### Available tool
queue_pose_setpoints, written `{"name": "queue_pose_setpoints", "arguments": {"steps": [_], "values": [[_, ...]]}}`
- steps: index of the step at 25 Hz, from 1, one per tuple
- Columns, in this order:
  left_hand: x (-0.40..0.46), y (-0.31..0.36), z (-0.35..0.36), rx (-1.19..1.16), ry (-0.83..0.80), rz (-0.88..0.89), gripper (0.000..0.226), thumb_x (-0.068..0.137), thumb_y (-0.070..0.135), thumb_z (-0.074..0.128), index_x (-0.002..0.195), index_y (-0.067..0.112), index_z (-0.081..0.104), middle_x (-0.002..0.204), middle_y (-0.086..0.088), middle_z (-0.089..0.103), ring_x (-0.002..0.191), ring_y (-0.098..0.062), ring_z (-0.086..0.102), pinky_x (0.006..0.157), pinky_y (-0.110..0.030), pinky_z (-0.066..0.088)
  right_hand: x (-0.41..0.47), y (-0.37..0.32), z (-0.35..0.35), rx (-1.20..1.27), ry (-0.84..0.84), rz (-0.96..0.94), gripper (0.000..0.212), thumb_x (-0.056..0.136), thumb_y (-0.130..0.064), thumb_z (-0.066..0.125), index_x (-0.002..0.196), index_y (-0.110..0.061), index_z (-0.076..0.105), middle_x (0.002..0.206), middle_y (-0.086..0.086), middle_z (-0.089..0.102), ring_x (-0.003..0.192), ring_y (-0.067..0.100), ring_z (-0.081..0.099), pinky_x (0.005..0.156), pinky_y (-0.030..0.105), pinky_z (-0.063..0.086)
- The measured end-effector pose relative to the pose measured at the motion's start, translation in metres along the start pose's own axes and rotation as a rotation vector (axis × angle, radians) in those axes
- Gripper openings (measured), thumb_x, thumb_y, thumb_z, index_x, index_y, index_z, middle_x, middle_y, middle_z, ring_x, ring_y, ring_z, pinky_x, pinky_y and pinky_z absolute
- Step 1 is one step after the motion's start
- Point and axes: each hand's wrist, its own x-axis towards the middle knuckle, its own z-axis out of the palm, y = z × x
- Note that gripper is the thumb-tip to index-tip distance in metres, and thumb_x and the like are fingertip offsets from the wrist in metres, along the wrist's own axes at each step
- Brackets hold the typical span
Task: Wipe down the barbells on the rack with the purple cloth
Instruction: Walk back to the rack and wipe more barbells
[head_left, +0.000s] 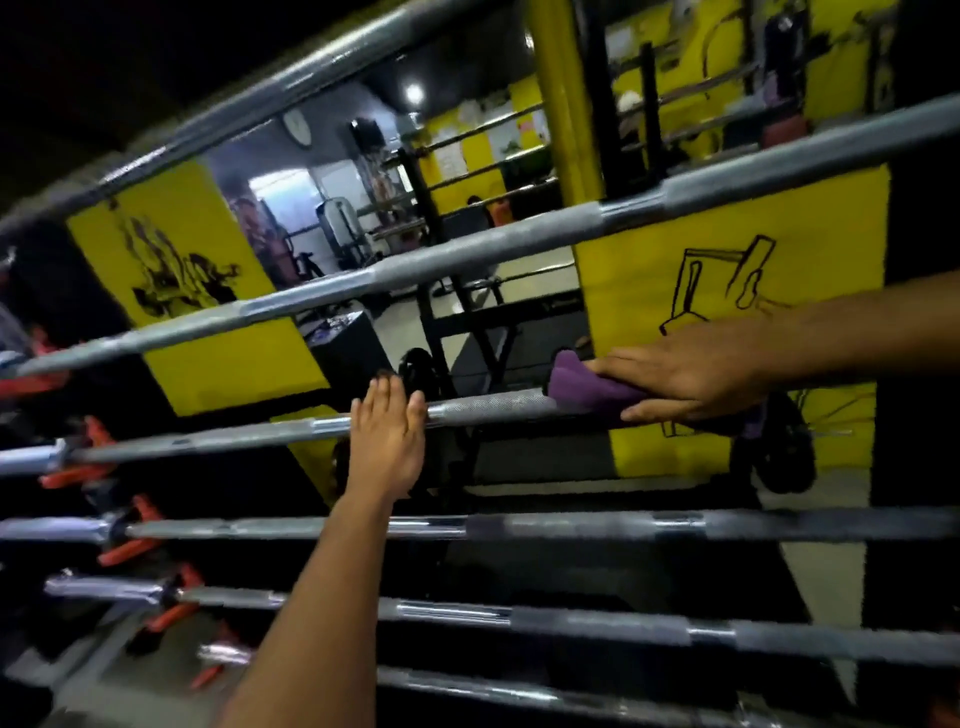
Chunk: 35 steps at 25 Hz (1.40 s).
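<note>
Several long grey steel barbells (519, 527) are lying across the rack, the nearest ones unattended. On the middle barbell (483, 408), the left hand (387, 436) is bracing with straight fingers, while the right hand (685, 376) is wrapping the crumpled purple cloth (587, 387) around the shaft. The bar looks free to roll, so the cloth may be slipping loose or snagging on the rough knurling.
</note>
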Motion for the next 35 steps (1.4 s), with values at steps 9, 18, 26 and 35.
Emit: {"name": "queue_pose_setpoints", "arguments": {"steps": [9, 18, 26, 35], "values": [[0.009, -0.038, -0.003, -0.072, 0.074, -0.107, 0.06, 0.108, 0.042, 0.018, 0.159, 0.011, 0.014, 0.166, -0.006, 0.011, 0.154, -0.019, 0.0, 0.121, -0.04, -0.007, 0.041, -0.02, 0.006, -0.009, 0.064, 0.062, 0.068, 0.096, -0.063, 0.017, 0.15, -0.022, 0.012, 0.133, 0.006, 0.042, 0.099, 0.027, 0.061, 0.074, 0.042, 0.057], [0.006, -0.048, 0.003, -0.079, 0.115, -0.089, 0.06, 0.107, 0.043, 0.015, 0.159, 0.012, 0.013, 0.166, -0.005, 0.011, 0.154, -0.017, 0.002, 0.121, -0.041, -0.006, 0.139, -0.063, 0.005, -0.083, 0.187, 0.084, 0.068, 0.104, -0.053, 0.033, 0.158, -0.022, 0.006, 0.142, 0.016, 0.039, 0.1, 0.034, 0.057, 0.065, 0.039, 0.043], [0.006, -0.048, 0.004, -0.079, 0.087, -0.112, 0.059, 0.108, 0.04, 0.014, 0.159, 0.012, 0.008, 0.167, -0.004, 0.005, 0.153, -0.016, -0.004, 0.123, -0.042, -0.008, -0.015, -0.005, 0.021, -0.157, 0.167, 0.016, 0.066, 0.098, -0.054, 0.021, 0.156, -0.023, 0.014, 0.137, 0.019, 0.049, 0.088, 0.025, 0.059, 0.061, 0.026, 0.046], [0.004, -0.043, 0.004, -0.099, 0.087, -0.118, 0.06, 0.108, 0.041, 0.014, 0.159, 0.01, 0.007, 0.167, -0.006, 0.003, 0.154, -0.017, -0.005, 0.122, -0.041, -0.009, 0.105, -0.05, 0.002, -0.124, 0.162, 0.121, 0.065, 0.104, -0.053, 0.029, 0.157, -0.022, 0.009, 0.138, 0.014, 0.041, 0.097, 0.032, 0.062, 0.066, 0.04, 0.051]]}}
